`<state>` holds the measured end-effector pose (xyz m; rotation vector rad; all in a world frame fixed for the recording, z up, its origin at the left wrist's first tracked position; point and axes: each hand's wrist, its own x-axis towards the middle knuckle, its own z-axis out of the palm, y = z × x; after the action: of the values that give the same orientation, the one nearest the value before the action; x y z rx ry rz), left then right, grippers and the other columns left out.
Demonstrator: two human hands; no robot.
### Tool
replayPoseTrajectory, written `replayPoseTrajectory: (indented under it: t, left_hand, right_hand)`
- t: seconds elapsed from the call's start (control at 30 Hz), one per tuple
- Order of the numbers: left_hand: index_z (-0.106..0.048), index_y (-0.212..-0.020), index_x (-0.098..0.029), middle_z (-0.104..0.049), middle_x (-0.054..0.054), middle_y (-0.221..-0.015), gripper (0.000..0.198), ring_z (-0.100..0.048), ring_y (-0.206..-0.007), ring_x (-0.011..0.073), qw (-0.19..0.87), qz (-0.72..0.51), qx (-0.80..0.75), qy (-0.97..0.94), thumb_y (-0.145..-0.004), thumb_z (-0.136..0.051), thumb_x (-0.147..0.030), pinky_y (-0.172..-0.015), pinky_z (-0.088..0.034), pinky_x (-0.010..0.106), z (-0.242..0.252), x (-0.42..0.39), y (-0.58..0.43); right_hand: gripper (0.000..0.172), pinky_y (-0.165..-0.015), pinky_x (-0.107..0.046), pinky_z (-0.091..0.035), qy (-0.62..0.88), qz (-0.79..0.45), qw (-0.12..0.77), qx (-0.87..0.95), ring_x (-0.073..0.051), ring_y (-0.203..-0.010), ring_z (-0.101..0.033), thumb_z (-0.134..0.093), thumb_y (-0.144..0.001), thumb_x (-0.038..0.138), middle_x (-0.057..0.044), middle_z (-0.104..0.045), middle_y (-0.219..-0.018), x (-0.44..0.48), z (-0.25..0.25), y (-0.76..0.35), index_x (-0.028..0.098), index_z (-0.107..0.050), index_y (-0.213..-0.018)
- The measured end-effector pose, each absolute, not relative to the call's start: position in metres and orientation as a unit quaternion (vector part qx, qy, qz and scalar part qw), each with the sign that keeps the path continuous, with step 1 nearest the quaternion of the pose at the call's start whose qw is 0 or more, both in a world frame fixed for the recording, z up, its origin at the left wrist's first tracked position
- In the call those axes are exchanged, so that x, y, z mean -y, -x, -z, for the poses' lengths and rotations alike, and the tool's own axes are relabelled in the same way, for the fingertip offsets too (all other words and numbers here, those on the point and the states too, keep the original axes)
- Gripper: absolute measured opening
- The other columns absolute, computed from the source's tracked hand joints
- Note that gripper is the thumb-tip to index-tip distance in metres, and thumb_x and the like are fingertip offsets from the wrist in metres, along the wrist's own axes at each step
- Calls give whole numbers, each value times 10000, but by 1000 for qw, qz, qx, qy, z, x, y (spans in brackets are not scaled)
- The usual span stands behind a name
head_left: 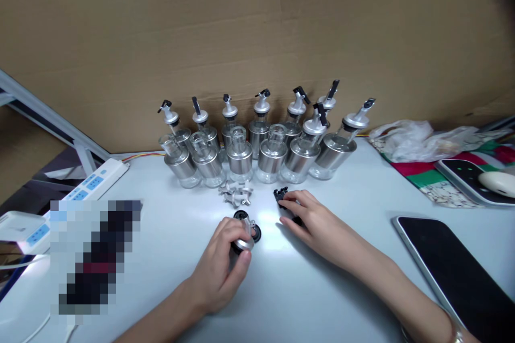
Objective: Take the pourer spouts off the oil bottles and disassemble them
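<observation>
My left hand [225, 260] is closed around a silver bottle pourer [244, 245], its spout pointing up and away. Black round stoppers [241, 215] lie on the table just beyond these fingers. With fingers stretched and thumb apart, my right hand [308, 217] reaches over small black flip caps [280, 194]; its fingertips are at the pile, and some dark pieces are partly hidden under the palm. Between the hands and the bottles sits a small heap of silver spouts [236, 194].
Glass bottles with steel bands [240, 155] stand in two rows at the back, several topped with pourers. A cardboard wall [257, 37] rises behind them. A power strip [80, 198] and a blurred-out object [100, 257] are left; a black-screened phone [450, 273] and plastic bag [418, 139] right.
</observation>
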<state>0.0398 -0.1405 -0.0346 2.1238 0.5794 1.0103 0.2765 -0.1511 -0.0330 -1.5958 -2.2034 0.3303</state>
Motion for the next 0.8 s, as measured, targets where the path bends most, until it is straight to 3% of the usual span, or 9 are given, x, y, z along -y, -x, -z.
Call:
replayPoseTrajectory:
  t: [0.23, 0.4, 0.53, 0.67, 0.8]
  left_hand:
    - [-399, -1091, -208, -484, 63, -935, 134, -479, -917, 200, 356, -387, -222, -821, -967, -347, -216, -799, -399, 345, 35, 139, -40]
    - [-366, -966, -211, -451, 57, -924, 149, -451, -842, 173, 374, -378, -226, -816, -996, -253, -303, -732, -385, 292, 35, 142, -38]
    - [-331, -934, -219, -448, 49, -918, 199, -453, -828, 164, 407, -362, -209, -812, -1003, -197, -349, -701, -375, 266, 35, 145, -37]
    - [-337, -975, -221, -477, 68, -971, 200, -477, -882, 178, 411, -338, -185, -826, -1002, -196, -359, -741, -387, 280, 38, 146, -37]
    - [-324, -997, -226, -487, 67, -989, 169, -484, -895, 168, 447, -341, -178, -808, -1004, -222, -361, -765, -392, 277, 39, 147, -39]
  right_hand:
    - [296, -883, -437, -510, 573, -104, 202, 787, -277, -1038, -568, -496, -885, 244, -145, -603, -1080, 149, 36, -277, 134, -635, -1122]
    - [299, -880, -465, -489, 547, -95, 234, 798, -272, -1048, -555, -462, -921, 277, -138, -597, -1112, 151, 28, -276, 164, -597, -1163]
    - [273, -855, -375, -491, 464, -181, 294, 816, -209, -1015, -552, -397, -962, 269, -110, -591, -1092, 161, 12, -261, 194, -560, -1168]
    - [177, -799, -302, -482, 418, -288, 302, 807, -167, -918, -551, -402, -963, 224, -59, -603, -964, 170, 4, -243, 203, -569, -1016]
    - [191, -718, -290, -460, 438, -326, 278, 790, -151, -767, -525, -369, -967, 212, -26, -558, -806, 172, 2, -237, 201, -517, -847]
